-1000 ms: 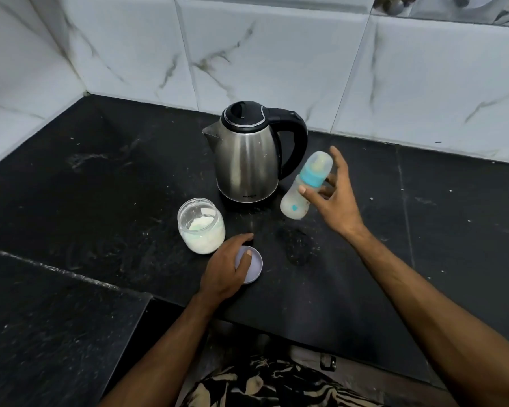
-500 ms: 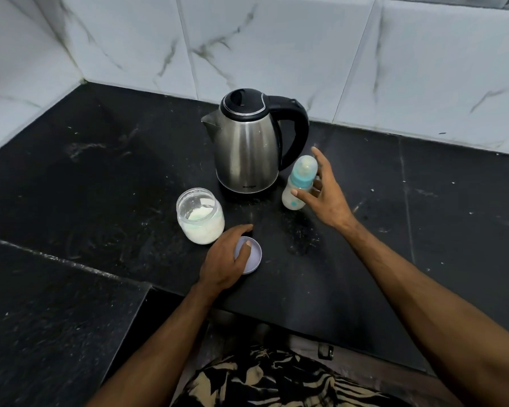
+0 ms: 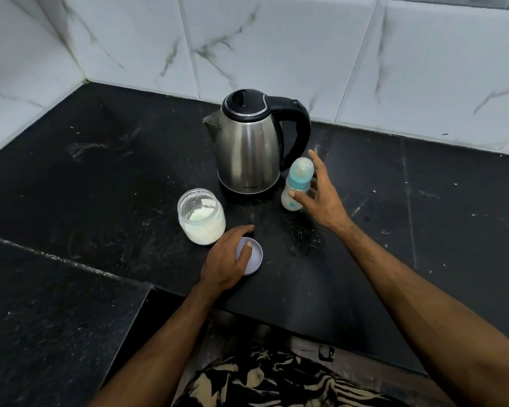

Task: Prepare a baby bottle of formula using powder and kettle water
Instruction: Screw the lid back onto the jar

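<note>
Wide bare stretches of black counter [image 3: 86,183] to the left of the powder jar [image 3: 201,216] and to the right of the baby bottle [image 3: 297,185], open for passing. Crowded in the middle: kettle [image 3: 249,148] behind, jar and bottle flanking, lid [image 3: 252,257] in front under the left hand [image 3: 227,259]. Blocked behind the kettle by the tiled wall [image 3: 276,45].

Right hand [image 3: 321,198] around upright baby bottle [image 3: 296,185] beside kettle [image 3: 247,148]; left hand [image 3: 228,257] on lid [image 3: 254,257] near powder jar [image 3: 202,217].

small brand mark on kettle [image 3: 249,148], too blurred to read
</note>
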### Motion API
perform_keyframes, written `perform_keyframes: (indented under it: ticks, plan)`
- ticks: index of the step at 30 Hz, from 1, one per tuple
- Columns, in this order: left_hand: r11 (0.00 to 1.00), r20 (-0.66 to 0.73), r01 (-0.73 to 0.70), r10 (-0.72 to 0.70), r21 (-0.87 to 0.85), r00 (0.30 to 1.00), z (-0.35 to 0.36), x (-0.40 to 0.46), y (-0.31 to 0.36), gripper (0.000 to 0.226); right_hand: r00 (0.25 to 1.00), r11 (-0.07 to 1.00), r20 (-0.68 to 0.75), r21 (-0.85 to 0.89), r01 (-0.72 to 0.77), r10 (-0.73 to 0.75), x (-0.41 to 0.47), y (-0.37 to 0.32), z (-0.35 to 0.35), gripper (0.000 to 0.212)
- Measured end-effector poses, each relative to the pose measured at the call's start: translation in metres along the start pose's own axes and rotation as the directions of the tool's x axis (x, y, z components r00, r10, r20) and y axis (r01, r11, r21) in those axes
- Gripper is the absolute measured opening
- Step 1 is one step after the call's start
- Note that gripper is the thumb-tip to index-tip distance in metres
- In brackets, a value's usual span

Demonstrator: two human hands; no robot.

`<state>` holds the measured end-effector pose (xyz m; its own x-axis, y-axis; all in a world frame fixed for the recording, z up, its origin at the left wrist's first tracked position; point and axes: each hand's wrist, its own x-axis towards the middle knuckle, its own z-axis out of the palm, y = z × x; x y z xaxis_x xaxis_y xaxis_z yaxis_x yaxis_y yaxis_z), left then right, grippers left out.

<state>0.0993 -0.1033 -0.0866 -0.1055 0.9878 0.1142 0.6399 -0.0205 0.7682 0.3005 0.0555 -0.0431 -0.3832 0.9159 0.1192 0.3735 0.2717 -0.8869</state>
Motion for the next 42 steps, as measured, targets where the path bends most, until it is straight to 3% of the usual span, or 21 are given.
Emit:
perform_keyframes:
  ticks: [6, 9, 13, 16, 21, 25, 29, 33, 37, 42]
  plan:
    - [1.000, 0.008, 0.001, -0.001, 0.004, 1.000, 0.000, 0.000, 0.000, 0.043, 0.999, 0.999, -0.002, 0.022, -0.036, 0.036, -0.001, 0.003, 0.001, 0.101]
    - [0.999, 0.019, 0.023, -0.023, -0.031, 1.000, -0.001, 0.001, 0.000, 0.045, 0.992, 0.996, -0.094, 0.009, -0.086, 0.087, -0.009, 0.004, 0.000, 0.106]
    - [0.995, 0.035, 0.058, -0.055, -0.078, 0.998, -0.003, 0.002, 0.001, 0.052, 0.944, 0.985, -0.288, 0.098, -0.141, 0.164, -0.039, 0.003, 0.008, 0.077]
    - [1.000, 0.043, 0.020, -0.021, 0.016, 0.999, -0.002, -0.004, 0.001, 0.061, 0.959, 0.986, -0.229, 0.068, -0.153, 0.165, -0.064, 0.003, 0.018, 0.055]
    - [0.970, 0.066, -0.096, 0.083, 0.225, 0.994, 0.000, -0.015, 0.001, 0.086, 0.978, 0.986, -0.122, 0.044, -0.163, 0.167, -0.090, -0.003, 0.038, 0.038]
    - [0.950, 0.086, -0.122, 0.101, 0.288, 0.991, -0.001, -0.017, -0.001, 0.087, 0.989, 0.991, -0.063, 0.011, -0.136, 0.137, -0.099, -0.010, 0.056, 0.035]
    - [0.965, 0.102, -0.088, 0.065, 0.246, 0.993, -0.003, -0.016, -0.001, 0.083, 0.991, 0.991, -0.025, -0.005, -0.130, 0.130, -0.102, -0.015, 0.065, 0.039]
    - [0.997, -0.019, 0.083, -0.083, 0.003, 0.996, -0.006, -0.013, 0.004, 0.071, 0.991, 0.991, -0.018, 0.032, -0.130, 0.131, -0.104, -0.019, 0.068, 0.039]
    - [0.922, -0.041, 0.223, -0.248, -0.316, 0.968, -0.007, -0.012, 0.013, 0.059, 0.991, 0.991, 0.061, 0.050, -0.126, 0.123, -0.106, -0.023, 0.070, 0.053]
    - [0.652, 0.060, 0.299, -0.363, -0.696, 0.930, -0.006, -0.006, 0.025, 0.035, 0.990, 0.998, 0.141, 0.051, -0.021, 0.013, -0.106, -0.033, 0.076, 0.082]
